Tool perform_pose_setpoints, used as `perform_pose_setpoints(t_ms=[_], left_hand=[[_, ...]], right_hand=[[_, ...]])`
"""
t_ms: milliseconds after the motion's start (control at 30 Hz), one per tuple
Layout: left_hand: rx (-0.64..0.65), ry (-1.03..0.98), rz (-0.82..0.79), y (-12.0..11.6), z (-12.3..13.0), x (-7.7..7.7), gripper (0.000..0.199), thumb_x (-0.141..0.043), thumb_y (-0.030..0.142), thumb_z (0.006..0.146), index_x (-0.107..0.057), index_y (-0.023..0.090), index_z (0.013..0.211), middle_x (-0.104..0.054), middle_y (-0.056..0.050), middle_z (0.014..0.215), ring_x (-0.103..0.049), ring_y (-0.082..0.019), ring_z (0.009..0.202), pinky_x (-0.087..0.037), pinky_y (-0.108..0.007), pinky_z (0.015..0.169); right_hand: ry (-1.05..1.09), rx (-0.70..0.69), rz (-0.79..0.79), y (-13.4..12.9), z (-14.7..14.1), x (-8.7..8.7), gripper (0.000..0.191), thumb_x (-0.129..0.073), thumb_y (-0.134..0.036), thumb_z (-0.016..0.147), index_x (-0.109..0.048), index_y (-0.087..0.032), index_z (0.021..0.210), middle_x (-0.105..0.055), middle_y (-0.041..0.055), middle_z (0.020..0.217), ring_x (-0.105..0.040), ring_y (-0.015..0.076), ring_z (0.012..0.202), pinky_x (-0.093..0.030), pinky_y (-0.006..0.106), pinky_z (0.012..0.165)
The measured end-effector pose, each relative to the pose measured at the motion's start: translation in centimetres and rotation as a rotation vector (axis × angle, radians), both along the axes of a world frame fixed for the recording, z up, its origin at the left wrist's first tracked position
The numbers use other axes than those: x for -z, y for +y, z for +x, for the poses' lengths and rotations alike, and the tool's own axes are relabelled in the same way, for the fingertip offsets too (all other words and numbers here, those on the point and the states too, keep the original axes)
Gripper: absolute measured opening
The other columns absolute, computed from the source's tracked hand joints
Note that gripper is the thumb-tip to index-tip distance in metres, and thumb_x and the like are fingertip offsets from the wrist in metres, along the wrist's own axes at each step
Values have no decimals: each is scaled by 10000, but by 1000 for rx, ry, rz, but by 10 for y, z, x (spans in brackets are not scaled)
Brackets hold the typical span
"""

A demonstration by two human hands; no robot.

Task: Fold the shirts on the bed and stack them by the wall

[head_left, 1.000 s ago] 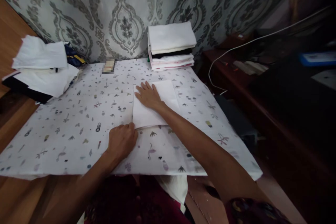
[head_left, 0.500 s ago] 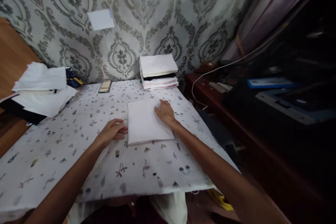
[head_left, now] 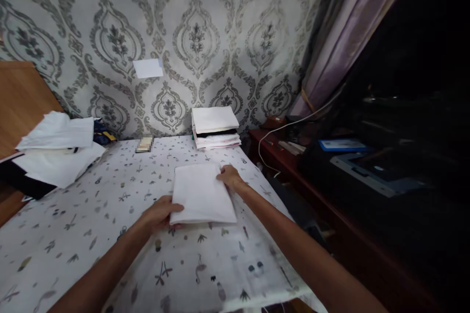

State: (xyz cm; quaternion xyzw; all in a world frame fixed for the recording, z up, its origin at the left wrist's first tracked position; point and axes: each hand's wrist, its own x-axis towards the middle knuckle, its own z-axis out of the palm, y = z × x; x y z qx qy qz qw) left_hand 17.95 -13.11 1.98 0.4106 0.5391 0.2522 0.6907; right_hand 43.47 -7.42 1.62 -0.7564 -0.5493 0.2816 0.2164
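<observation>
A folded white cloth (head_left: 201, 194) lies in front of me on the patterned sheet (head_left: 121, 249), its near edge slightly raised. My left hand (head_left: 163, 211) grips its near left corner, thumb on top and fingers underneath. At the far right edge, my right hand (head_left: 230, 177) pinches the cloth between thumb and curled fingers. Beyond it stands a stack of folded cloths (head_left: 215, 120), mostly white with a black layer in the middle.
On the left, a loose pile of white and black clothes (head_left: 60, 156) rests by a wooden board (head_left: 18, 93). A small blurred item (head_left: 144, 144) lies near the wall. To the right is a dark red ledge (head_left: 271, 149) with a white cable (head_left: 261, 144) across it.
My left hand has gone from beside the cloth to gripping its near left corner. My right hand, formerly flat on top, now pinches the right edge. The view has tilted upward.
</observation>
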Motion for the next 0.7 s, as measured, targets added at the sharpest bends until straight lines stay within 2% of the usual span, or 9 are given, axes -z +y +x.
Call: perform_pose_setpoints(t_ms=[67, 167, 233, 300, 400, 533, 600, 700], left_hand=[[-52, 73, 21, 10, -25, -9, 415, -818, 172, 603, -673, 117, 987, -716, -66, 760, -667, -211, 657, -563, -287, 503], [-227, 180, 65, 25, -70, -24, 358, -812, 152, 635, -672, 141, 964, -732, -63, 802, -688, -208, 672, -587, -283, 535], [-339, 145, 58, 28, -95, -27, 232, -762, 142, 712, -669, 125, 924, -737, -84, 811, -700, -202, 682, -608, -288, 585], [-419, 64, 28, 24, -108, -23, 114, -686, 131, 797, -669, 96, 904, -743, -124, 822, -716, -200, 706, -620, -285, 642], [-462, -33, 17, 10, -107, -12, 116, -626, 158, 871, -675, 77, 939, -755, -172, 873, -739, -211, 759, -623, -275, 697], [-434, -77, -2, -5, -89, 0, 136, -632, 185, 884, -668, 89, 974, -761, -159, 873, -744, -212, 752, -627, -276, 675], [-413, -96, -17, -9, -80, 2, 160, -663, 186, 864, -661, 92, 993, -762, -154, 876, -745, -219, 754, -631, -293, 669], [-392, -113, -31, -11, -71, 2, 243, -705, 181, 828, -643, 108, 1052, -765, -156, 950, -748, -234, 791, -632, -319, 681]], right_hand=[[92, -54, -42, -15, -3, 1, 47, -599, -193, 788, -555, -198, 805, -649, 13, 676, -643, 165, 650, -476, 243, 552], [207, -207, -151, -47, -8, 4, 129, -609, -228, 801, -534, -202, 700, -618, -6, 567, -582, 137, 506, -438, 231, 480], [135, -323, -179, -62, -9, 2, 215, -658, -281, 780, -529, -202, 628, -629, 9, 576, -581, 147, 520, -426, 243, 491], [-79, -362, -103, -63, -13, -2, 243, -658, -328, 794, -540, -204, 622, -669, 34, 679, -624, 181, 652, -445, 271, 579], [-310, -294, 48, -39, -29, -11, 179, -565, -364, 881, -608, -218, 787, -705, 64, 952, -639, 240, 947, -464, 329, 775], [-300, -301, 63, 10, -65, -13, 267, -521, -399, 923, -621, -202, 1073, -595, 130, 1311, -546, 281, 1219, -442, 378, 951], [-277, -313, 29, 30, -81, -9, 309, -570, -408, 891, -623, -186, 1100, -566, 153, 1351, -531, 303, 1248, -446, 388, 963], [-215, -327, -42, 52, -92, -3, 326, -656, -383, 816, -633, -193, 1081, -635, 134, 1247, -596, 306, 1157, -482, 375, 893]])
